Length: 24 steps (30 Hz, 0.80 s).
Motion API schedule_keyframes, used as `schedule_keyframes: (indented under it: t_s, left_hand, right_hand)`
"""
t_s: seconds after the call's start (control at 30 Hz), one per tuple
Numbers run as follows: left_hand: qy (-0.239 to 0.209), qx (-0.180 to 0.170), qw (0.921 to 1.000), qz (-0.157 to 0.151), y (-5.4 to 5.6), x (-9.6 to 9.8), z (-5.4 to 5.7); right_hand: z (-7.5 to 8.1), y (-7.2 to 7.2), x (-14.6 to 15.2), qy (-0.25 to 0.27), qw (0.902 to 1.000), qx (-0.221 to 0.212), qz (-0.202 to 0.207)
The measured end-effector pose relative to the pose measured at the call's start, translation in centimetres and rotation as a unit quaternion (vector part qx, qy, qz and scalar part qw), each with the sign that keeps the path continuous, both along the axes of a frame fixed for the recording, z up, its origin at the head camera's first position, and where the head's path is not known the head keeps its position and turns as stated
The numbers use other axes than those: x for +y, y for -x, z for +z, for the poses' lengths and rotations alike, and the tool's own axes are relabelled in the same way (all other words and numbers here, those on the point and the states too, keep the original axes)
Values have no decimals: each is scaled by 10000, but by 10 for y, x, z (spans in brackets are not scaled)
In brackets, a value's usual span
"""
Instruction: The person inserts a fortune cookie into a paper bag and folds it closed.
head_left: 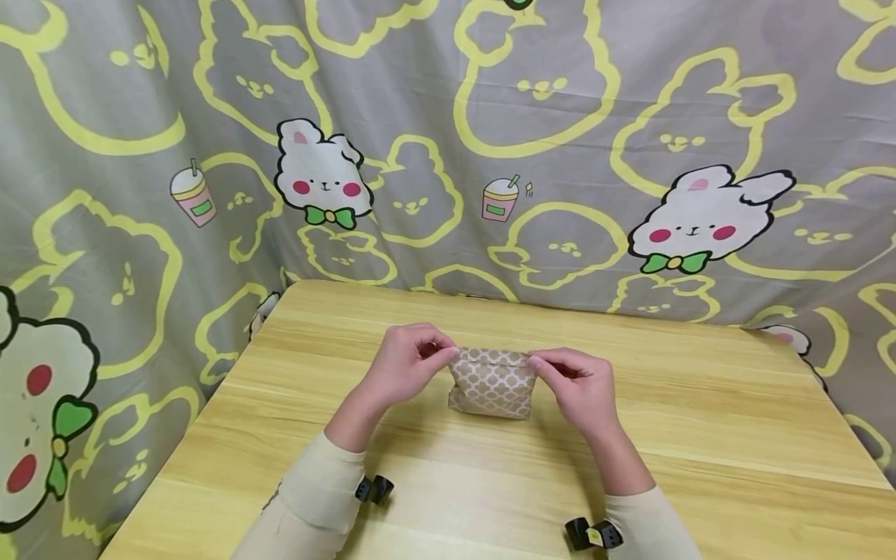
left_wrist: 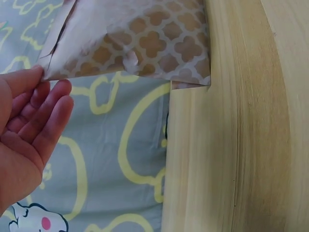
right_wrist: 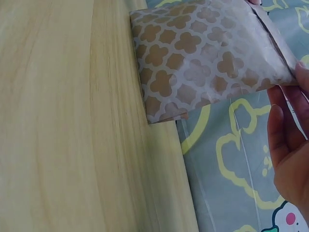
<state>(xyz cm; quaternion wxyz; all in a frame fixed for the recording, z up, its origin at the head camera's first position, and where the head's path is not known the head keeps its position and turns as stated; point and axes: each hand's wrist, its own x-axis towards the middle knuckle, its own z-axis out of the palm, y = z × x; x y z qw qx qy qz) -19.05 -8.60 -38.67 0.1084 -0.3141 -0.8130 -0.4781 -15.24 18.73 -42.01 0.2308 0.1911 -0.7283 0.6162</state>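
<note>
A small brown paper bag (head_left: 492, 385) with a white lattice print stands on the table between both hands, its top edge folded over. My left hand (head_left: 409, 362) pinches the bag's upper left corner between thumb and forefinger. At the opposite upper corner, my right hand (head_left: 579, 383) pinches the paper the same way. The left wrist view shows the bag (left_wrist: 164, 46) with its lower edge against the wood and the left hand (left_wrist: 29, 125) at the fold. In the right wrist view the bag (right_wrist: 193, 58) looks slightly bulged, and the right hand (right_wrist: 292, 140) grips the fold's end. Its contents are hidden.
The light wooden table (head_left: 700, 404) extends around the bag on all sides. A grey curtain (head_left: 420, 101) printed with yellow outlines and white rabbits hangs behind the table and along its sides. Black camera mounts (head_left: 593, 534) sit at the wrists.
</note>
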Motion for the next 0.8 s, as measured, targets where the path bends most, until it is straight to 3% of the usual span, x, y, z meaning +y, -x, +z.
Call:
schedule_keyframes:
  t_s: [0.23,0.33,0.43,0.6,0.8]
  left_hand:
    - [-180,12,9998,52,1,4,-3]
    - [-262,-28,9995,168,2,6,-5]
    - [-339,-138,9986,369,4,9,-9]
    - [-634,-584,9937,719,9,16,-16]
    - [-949,-1542,9794,894,12,22,-29]
  right_hand:
    - [0,0,2,-11,9998,-179,6]
    - [-2,-1,3,-312,9974,-642,-107]
    - [-6,-2,3,-788,9884,-1290,-142]
    - [-14,0,1,-1286,9696,-2079,-117]
    - [-22,4,-3,-1301,9619,-2370,-397]
